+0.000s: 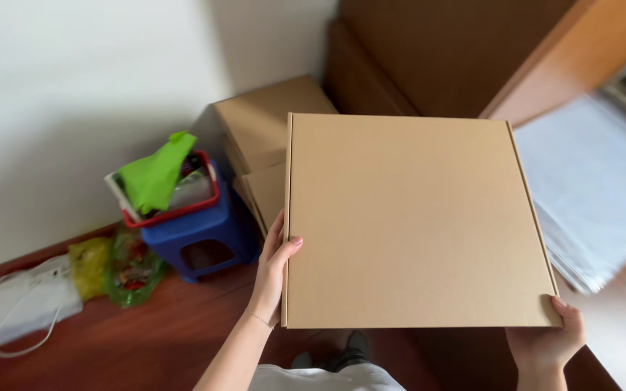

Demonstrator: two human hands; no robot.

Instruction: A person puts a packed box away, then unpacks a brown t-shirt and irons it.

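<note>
A flat, square brown cardboard box [411,217] fills the middle of the view, held level in front of me. My left hand [273,269] grips its left edge, thumb on top. At the near right corner my right hand [548,340] holds the box from beneath, thumb on the corner.
More closed cardboard boxes [266,119] are stacked behind, by the white wall. A blue plastic stool [201,232] carries a red basket with a green cloth [155,177]. Bags [110,268] lie on the dark wooden floor at left. A stack of white sheets [595,188] sits at right.
</note>
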